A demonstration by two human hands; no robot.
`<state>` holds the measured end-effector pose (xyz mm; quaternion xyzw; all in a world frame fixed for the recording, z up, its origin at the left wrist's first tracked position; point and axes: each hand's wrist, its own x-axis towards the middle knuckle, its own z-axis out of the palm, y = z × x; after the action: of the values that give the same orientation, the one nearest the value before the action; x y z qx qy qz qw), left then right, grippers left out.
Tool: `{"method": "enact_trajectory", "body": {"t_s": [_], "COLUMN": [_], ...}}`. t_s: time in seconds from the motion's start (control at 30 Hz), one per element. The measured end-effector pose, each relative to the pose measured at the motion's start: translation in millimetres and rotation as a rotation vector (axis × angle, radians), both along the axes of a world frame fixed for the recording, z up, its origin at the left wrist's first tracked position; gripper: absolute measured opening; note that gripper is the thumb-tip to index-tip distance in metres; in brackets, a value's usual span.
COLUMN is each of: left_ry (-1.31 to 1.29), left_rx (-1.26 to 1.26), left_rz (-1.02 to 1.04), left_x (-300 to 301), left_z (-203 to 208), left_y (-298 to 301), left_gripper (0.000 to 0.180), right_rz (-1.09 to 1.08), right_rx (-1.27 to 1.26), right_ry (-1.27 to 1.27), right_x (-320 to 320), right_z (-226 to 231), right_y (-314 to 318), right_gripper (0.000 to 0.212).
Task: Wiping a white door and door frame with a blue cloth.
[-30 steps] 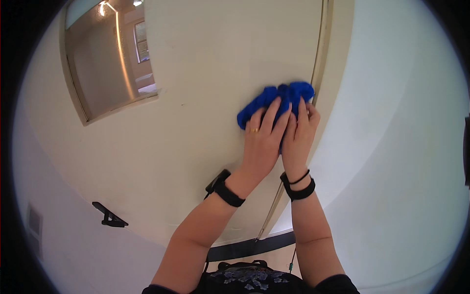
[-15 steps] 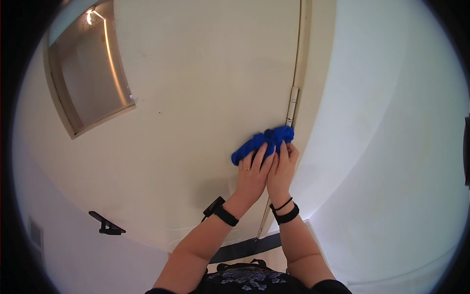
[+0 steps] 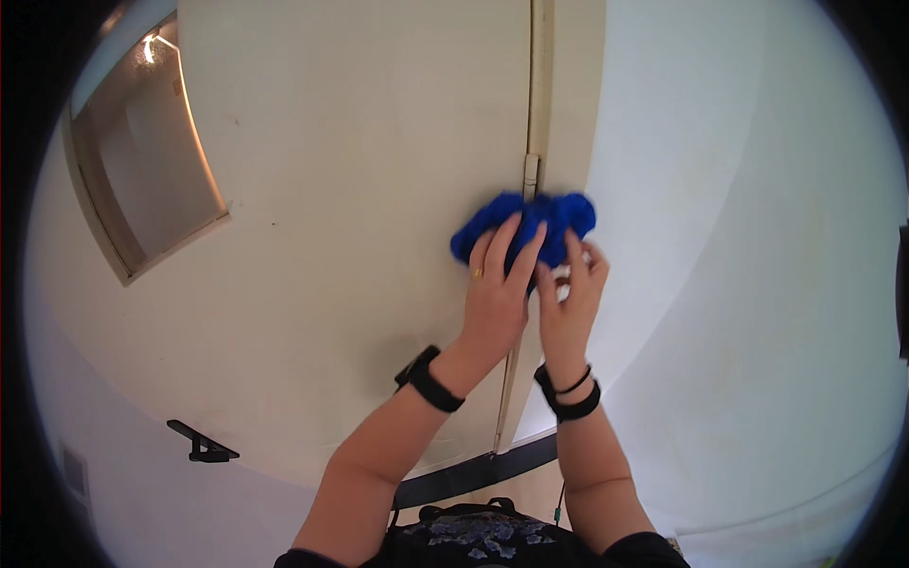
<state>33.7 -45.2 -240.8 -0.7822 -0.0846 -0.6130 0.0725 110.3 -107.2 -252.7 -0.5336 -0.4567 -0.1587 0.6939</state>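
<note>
Blue cloth (image 3: 552, 213) under L hand (image 3: 496, 293) & R hand (image 3: 569, 312)

This is the inside of a building, at a doorway; whether it belongs to a home or an office cannot be told. A cream door (image 3: 350, 151) fills the middle, with a framed glass pane (image 3: 151, 170) on the left showing a bright light, either through it or reflected. A black lever handle (image 3: 201, 447) sits at the near left, and a hinge (image 3: 531, 170) joins the door to its cream frame (image 3: 572, 85) on the right. Beyond that stands a plain white wall (image 3: 720, 208).
</note>
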Motion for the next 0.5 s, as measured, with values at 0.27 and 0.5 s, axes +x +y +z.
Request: {"method": "enact_trajectory", "body": {"t_s": [0.27,0.5], "left_ry": [-0.023,-0.009], "left_rx": [0.049,0.030], "left_rz": [-0.010,0.016], "left_x": [33.4,40.5], "left_z": [53.8,12.4], "left_y": [4.0,5.2], "left_gripper": [0.059,0.056], "right_rz": [-0.091,-0.111], "right_rx": [0.027,-0.070], "right_ry": [-0.266,-0.248], "right_x": [40.8,46.0], "right_z": [68.6,26.2], "right_y": [13.9,12.9], "right_gripper": [0.073,0.073]}}
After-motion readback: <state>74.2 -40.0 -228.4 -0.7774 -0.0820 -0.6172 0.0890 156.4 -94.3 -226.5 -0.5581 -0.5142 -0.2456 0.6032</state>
